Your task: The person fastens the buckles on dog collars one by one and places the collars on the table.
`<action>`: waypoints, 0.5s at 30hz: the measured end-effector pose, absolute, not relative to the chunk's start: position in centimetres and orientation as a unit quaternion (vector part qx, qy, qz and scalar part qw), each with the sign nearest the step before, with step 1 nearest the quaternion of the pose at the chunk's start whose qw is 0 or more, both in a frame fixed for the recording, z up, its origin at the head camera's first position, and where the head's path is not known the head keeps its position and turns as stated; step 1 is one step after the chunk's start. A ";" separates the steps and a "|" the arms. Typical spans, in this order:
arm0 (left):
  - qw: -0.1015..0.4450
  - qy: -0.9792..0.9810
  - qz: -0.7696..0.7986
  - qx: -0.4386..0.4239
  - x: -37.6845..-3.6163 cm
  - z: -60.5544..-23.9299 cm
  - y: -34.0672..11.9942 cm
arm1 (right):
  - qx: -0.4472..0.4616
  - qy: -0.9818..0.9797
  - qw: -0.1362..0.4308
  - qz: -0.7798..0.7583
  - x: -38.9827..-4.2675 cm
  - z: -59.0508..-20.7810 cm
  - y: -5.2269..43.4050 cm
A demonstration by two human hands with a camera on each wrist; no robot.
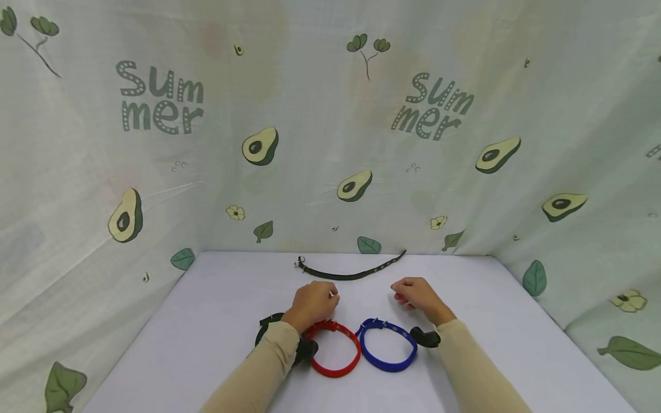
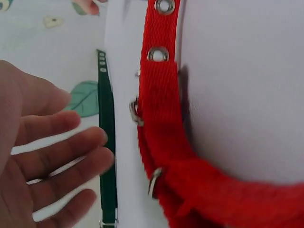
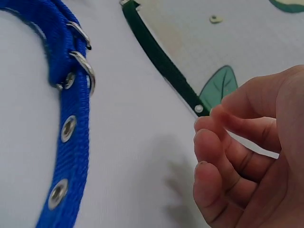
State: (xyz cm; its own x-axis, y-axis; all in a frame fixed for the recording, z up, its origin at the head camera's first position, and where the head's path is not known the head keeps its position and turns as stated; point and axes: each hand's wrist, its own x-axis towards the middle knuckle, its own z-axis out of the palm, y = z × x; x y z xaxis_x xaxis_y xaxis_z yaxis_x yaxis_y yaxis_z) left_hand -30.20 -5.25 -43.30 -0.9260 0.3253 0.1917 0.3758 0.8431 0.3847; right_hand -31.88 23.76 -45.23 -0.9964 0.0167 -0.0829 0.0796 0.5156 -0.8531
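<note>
Hovering over the white table (image 1: pixel 217 321), both hands sit just above centre of the head view, neither holding anything. Left hand (image 1: pixel 311 303) hangs above the top edge of the red collar (image 1: pixel 333 349); its wrist view shows the fingers (image 2: pixel 71 152) loosely spread and nearly straight, clear of the webbing. Right hand (image 1: pixel 416 293) floats up and right of the blue collar (image 1: pixel 388 345); fingers (image 3: pixel 223 142) curl loosely inward, pinching nothing.

Red and blue collars lie buckled into loops, side by side, low centre of the frame, edges near or touching; cannot tell which. A black collar (image 1: pixel 271 321) peeks out from under the left sleeve, lower left of centre. The dark green collar (image 1: pixel 351 272) lies unbuckled, a long open strap near the far edge of the table, above and between the two hands, buckle end at its left.

Judgement: the green strap looks like the piece in hand, being the one both hands face.
- Taking it well means one hand at the buckle end and the other at the holed tip, pinching across the flat webbing.
- Lift the strap slightly off the cloth before bending it, so it does not drag.
- Keep the sleeves high; they pass right over the buckled loops and could shove them.

Backdrop: pale avocado-print curtain (image 1: pixel 330 143).
</note>
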 end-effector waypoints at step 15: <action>0.081 -0.963 -0.191 -0.172 -34.4 -43.1 -6.5 | 0.047 0.884 -0.004 -0.465 -35.2 -46.1 21.2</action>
State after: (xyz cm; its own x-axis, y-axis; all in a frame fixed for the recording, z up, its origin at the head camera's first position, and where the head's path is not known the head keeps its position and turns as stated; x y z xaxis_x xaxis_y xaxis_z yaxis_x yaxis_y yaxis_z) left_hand -34.39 -6.52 -43.11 -0.9276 0.3011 0.2212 0.3628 0.8673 0.3408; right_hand -35.16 21.20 -46.11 -0.9955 0.0879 -0.0364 0.0798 0.5632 -0.8224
